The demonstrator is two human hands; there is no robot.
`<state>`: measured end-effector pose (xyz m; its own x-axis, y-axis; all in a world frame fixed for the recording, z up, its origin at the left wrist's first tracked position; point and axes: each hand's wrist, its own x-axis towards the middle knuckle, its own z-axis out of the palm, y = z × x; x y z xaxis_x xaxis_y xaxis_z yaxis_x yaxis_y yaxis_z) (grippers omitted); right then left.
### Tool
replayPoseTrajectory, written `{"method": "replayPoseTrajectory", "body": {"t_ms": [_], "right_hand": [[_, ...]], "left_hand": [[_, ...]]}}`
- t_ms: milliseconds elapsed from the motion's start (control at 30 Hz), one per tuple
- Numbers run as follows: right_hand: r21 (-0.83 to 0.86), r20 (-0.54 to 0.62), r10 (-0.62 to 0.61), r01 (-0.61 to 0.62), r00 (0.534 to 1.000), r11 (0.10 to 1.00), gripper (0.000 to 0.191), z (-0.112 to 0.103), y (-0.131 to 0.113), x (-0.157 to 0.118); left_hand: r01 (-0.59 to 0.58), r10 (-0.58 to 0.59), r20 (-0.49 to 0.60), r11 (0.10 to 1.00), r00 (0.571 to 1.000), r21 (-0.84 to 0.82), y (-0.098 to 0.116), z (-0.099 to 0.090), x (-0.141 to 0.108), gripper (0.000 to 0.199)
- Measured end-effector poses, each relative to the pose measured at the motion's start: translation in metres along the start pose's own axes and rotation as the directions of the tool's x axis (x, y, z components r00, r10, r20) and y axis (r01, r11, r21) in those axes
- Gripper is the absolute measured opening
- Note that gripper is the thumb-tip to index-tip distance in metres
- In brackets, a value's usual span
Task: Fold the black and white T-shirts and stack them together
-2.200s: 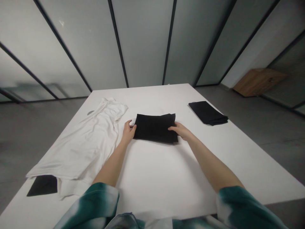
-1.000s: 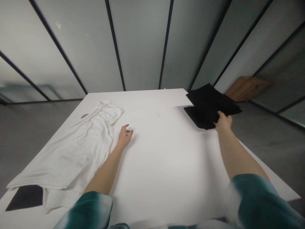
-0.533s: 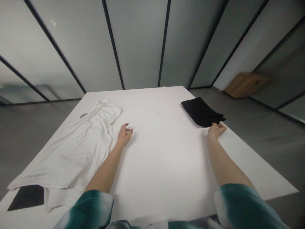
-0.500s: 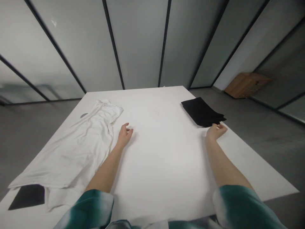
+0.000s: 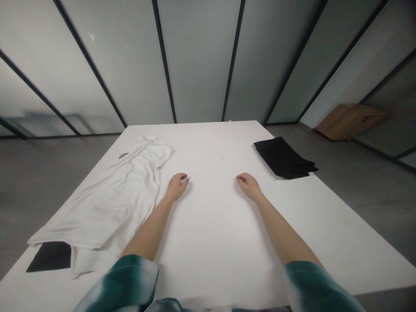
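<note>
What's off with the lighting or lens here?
Head view: wide-angle stretch, dark panel frames fanning outward; pale glare on the white table; soft shadows inside both forearms; folded black cloth nearly without surface detail; upper right corner dim.

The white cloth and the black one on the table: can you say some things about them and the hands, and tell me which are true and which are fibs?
1. The white cloth lies wrinkled on the table. True.
2. The left hand and the right hand are apart. True.
3. The right hand is gripping the white cloth. False: its fingers hold nothing.
4. The folded black cloth is near the table's right edge. True.
5. The folded black cloth lies on top of the white cloth. False: bare table shows between them.
</note>
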<state>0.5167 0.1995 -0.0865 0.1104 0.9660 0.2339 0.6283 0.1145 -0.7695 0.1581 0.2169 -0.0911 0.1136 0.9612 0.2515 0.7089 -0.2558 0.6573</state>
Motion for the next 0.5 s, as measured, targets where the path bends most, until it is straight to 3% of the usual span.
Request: {"method": "replayPoseTrajectory", "body": {"t_ms": [500], "right_hand": [[-0.017,-0.004,0.009,-0.009,1.0,1.0,0.021,-0.0001,0.0067,0.0001]], "left_hand": [[-0.03,0.029,0.012,0.998,0.999,0.047,0.0007,-0.0016,-0.001,0.025]]}}
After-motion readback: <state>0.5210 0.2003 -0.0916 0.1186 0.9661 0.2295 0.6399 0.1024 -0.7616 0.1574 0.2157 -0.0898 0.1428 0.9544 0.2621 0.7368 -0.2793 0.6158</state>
